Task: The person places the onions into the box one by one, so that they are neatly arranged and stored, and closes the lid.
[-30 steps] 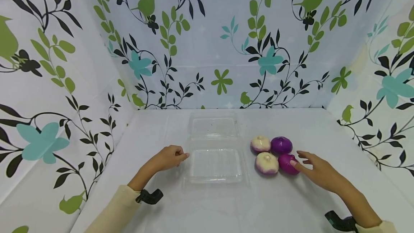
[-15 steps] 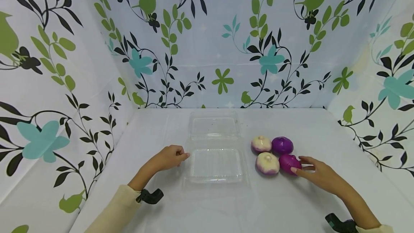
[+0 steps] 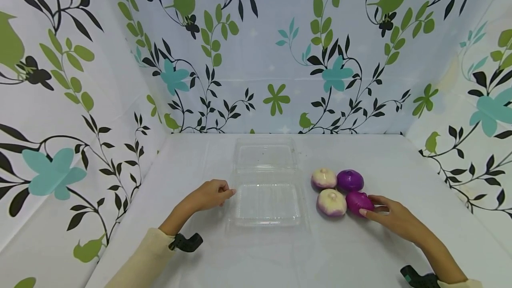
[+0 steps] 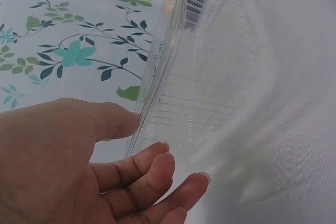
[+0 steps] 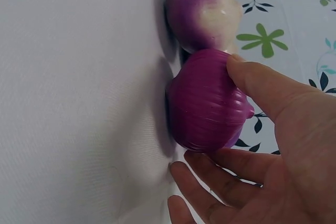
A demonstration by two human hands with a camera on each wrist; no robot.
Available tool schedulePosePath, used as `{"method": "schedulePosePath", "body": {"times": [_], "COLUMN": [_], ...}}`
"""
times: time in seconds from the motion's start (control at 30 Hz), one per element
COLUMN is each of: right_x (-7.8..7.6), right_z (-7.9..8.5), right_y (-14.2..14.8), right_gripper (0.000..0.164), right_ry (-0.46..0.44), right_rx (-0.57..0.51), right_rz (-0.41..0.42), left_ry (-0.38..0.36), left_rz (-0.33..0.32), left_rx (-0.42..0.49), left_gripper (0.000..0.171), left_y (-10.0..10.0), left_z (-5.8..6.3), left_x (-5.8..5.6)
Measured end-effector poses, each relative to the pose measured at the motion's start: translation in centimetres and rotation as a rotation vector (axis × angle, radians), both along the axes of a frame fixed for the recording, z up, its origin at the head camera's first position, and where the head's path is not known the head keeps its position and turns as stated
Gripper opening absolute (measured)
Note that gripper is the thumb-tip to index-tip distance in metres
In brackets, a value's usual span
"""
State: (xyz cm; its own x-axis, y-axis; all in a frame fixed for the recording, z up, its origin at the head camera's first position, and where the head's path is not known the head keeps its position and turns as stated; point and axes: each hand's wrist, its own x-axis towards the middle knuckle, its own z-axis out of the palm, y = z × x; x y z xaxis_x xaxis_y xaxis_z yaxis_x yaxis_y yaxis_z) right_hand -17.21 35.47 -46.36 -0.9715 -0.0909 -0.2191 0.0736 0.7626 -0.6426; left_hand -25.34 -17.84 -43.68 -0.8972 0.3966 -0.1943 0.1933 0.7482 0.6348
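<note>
My right hand (image 3: 394,218) pinches a magenta onion (image 3: 358,203) on the table. In the right wrist view, the thumb lies across the onion's top (image 5: 207,100) and the fingertips meet its other side. Left of this onion sits a white-and-purple turnip (image 3: 331,202); behind are another turnip (image 3: 323,178) and a shiny deep-purple round vegetable (image 3: 350,180). My left hand (image 3: 210,194) holds the left rim of a clear plastic clamshell container (image 3: 268,224), thumb at the edge and fingers curled beside it, as the left wrist view shows. The container lies opened flat.
The container's lid half (image 3: 264,157) points to the back of the white-covered table (image 3: 340,252). A curtain (image 3: 256,48) printed with leaves and birds stands behind and at both sides. Black wrist cameras (image 3: 186,242) sit on both forearms.
My right hand's fingers have closed in around the magenta onion, from beside it to contact. The left hand keeps its place at the container's rim.
</note>
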Motion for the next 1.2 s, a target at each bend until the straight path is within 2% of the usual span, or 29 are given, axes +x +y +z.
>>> {"method": "schedulePosePath", "body": {"times": [0.53,0.87,1.2], "right_x": [0.5,0.9,1.2], "right_z": [-0.6,-0.5,0.4], "right_y": [-0.2,0.0,0.1], "right_gripper": [0.083,0.079,0.079], "right_ry": [0.056,0.126,0.148], "right_rx": [-0.052,-0.068,-0.059], "right_rz": [-0.016,-0.020,-0.034], "left_ry": [-0.003,-0.005,0.002], "left_rz": [-0.001,-0.006,-0.008], "left_rx": [0.012,0.015,0.010], "left_gripper": [0.035,0.035,0.034], "left_y": [0.0,0.0,0.1], "left_z": [-0.1,-0.1,0.0], "left_x": [0.0,0.0,0.1]}}
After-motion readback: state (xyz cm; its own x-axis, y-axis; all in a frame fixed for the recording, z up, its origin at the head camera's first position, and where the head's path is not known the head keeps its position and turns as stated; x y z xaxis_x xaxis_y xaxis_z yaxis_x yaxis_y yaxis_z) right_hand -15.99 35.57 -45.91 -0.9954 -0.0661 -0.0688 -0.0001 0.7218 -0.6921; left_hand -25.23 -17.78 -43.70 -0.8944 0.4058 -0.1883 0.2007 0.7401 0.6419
